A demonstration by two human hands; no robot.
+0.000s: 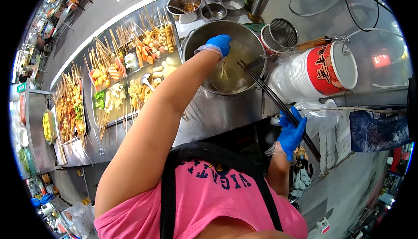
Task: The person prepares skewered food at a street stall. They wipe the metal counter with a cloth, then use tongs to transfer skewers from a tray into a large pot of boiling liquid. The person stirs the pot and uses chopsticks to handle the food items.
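My left hand, in a blue glove over a clear plastic one, is above the large steel pot. Pale noodle-like strands hang from its closed fingers towards the cloudy liquid. The fingertips are partly hidden. Gloved the same way, my right hand grips a pair of long dark chopsticks to the right of the pot. Their tips reach over the pot's right side, close together and apart from the strands.
Left of the pot stand metal trays of skewered food, with a ladle among them. Seasoning bowls and an oil dispenser are behind. A mesh strainer and stacked paper tubs lie at right, near cables.
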